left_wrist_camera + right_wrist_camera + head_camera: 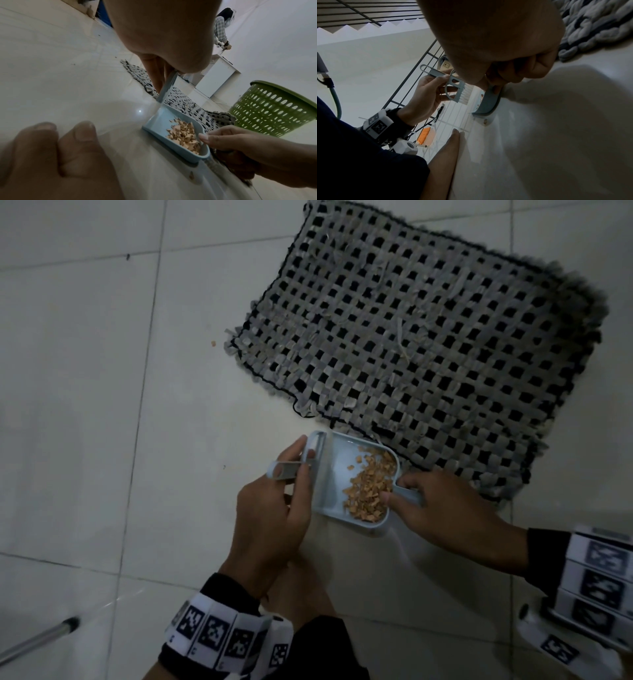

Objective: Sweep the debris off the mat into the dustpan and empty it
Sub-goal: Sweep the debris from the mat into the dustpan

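Nearest, the left hand curls its fingers round the brush, and the right hand pinches the handle of the dustpan on the floor. The debris lies heaped in the dustpan. Beyond, the mat looks swept; one crumb lies beside it. Emptying into the bin remains.

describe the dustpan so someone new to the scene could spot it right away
Start at the grey-and-black woven mat on the white tiled floor. Just off its near edge sits the dustpan, the right hand gripping its handle. It is the only pale blue tray there, holding a heap of tan debris.
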The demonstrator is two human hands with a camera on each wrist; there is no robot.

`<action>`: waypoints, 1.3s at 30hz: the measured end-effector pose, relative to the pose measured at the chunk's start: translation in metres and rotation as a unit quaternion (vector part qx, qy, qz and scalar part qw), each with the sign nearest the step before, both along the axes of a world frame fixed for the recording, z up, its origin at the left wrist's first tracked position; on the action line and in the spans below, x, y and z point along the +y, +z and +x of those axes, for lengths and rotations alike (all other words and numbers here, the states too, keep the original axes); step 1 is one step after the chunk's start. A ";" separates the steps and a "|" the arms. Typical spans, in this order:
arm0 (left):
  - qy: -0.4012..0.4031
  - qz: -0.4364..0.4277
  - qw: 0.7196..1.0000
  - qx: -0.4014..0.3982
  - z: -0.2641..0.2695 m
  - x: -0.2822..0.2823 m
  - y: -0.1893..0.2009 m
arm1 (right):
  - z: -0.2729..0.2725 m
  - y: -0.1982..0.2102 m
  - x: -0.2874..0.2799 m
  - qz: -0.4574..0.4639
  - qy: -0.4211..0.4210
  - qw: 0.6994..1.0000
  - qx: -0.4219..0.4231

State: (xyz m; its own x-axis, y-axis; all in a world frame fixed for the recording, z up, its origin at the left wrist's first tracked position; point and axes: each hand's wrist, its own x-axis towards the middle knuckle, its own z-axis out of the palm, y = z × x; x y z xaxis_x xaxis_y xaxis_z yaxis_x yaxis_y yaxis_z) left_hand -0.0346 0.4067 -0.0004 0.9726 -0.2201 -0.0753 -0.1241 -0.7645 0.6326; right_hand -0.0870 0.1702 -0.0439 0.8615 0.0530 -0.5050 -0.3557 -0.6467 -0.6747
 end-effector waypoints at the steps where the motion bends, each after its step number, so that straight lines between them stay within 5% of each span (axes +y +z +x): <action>1: 0.003 -0.003 1.000 0.006 0.001 0.000 -0.001 | 0.000 -0.001 0.000 -0.002 0.000 1.000 -0.001; 9: -0.052 0.022 0.998 0.034 0.002 -0.011 0.000 | -0.002 -0.003 0.001 0.006 -0.018 1.000 -0.013; 13: 0.028 -0.060 0.997 0.044 0.015 0.000 0.006 | -0.003 0.002 0.010 0.050 -0.027 0.998 0.001; 17: 0.129 -0.086 0.987 -0.032 0.046 0.021 0.021 | 0.018 0.011 0.032 0.102 -0.036 0.994 -0.005; 24: 0.136 -0.002 0.985 -0.105 0.076 0.084 0.050 | 0.077 0.018 0.100 0.150 -0.079 0.985 -0.036; 39: 0.083 0.035 0.989 -0.118 0.195 0.118 0.000 | 0.149 -0.009 0.198 0.117 -0.141 0.983 -0.007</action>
